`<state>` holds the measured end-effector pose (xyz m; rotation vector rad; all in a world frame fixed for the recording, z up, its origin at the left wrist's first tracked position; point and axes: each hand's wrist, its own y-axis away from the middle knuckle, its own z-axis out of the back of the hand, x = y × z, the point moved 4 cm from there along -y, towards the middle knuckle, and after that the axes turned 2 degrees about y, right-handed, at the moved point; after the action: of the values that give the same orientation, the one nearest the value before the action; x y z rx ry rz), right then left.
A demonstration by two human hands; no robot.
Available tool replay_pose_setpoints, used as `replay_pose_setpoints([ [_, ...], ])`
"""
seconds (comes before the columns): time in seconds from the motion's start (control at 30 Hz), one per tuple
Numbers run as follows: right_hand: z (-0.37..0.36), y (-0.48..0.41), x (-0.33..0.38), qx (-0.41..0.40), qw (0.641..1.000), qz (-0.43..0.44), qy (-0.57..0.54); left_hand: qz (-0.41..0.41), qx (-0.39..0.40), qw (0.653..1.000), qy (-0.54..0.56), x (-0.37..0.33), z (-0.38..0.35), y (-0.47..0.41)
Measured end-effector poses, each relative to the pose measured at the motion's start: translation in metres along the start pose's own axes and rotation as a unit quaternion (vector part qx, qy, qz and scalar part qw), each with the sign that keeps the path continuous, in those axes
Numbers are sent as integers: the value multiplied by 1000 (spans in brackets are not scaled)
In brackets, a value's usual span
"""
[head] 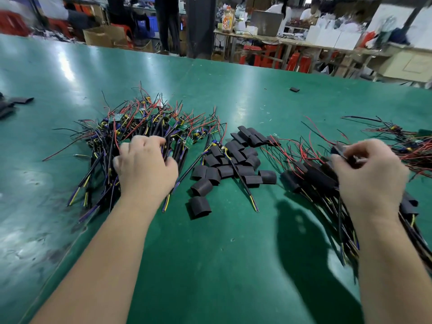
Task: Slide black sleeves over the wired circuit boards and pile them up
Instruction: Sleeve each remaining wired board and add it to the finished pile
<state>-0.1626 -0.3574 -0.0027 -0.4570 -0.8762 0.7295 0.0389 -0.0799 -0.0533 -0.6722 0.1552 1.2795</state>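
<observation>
A heap of bare green circuit boards with red, black and yellow wires [149, 122] lies at the left of the green table [222, 253]. My left hand [146, 167] rests on this heap, fingers curled into the wires and boards. Loose black sleeves [231, 160] lie in a pile at the centre, with one wired board [219, 148] lying across them. At the right sits a pile of sleeved boards [313, 176]. My right hand [371, 174] is above that pile and pinches a black sleeved board [341, 149] in its fingertips.
More red and black wires [409, 141] spread at the far right edge. A single black sleeve [294, 89] lies far back on the table, and dark pieces [14, 102] sit at the left edge. Beyond the table are workbenches, red stools, boxes and people.
</observation>
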Motion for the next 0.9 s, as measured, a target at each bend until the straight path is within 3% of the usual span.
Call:
replay_pose_setpoints([
  [0.17, -15, 3, -16, 88, 989, -13, 117, 2, 15, 994, -109, 7, -15, 0],
  [0.23, -14, 5, -14, 73, 989, -25, 130, -6, -1, 993, -116, 8, -16, -3],
  [0.37, -13, 9, 0, 25, 997, 33, 64, 0, -29, 993, -119, 8, -18, -9],
  [0.53, -24, 23, 17, 43, 996, 84, 5, -19, -30, 985, -171, 3, -24, -9],
  [0.77, -36, 34, 27, 85, 989, 117, -25, -21, -57, 990, -128, 6, -21, -13],
  [0.9, -38, 41, 33, 111, 985, 97, -85, -43, -149, 988, -26, 0, -1, -8],
])
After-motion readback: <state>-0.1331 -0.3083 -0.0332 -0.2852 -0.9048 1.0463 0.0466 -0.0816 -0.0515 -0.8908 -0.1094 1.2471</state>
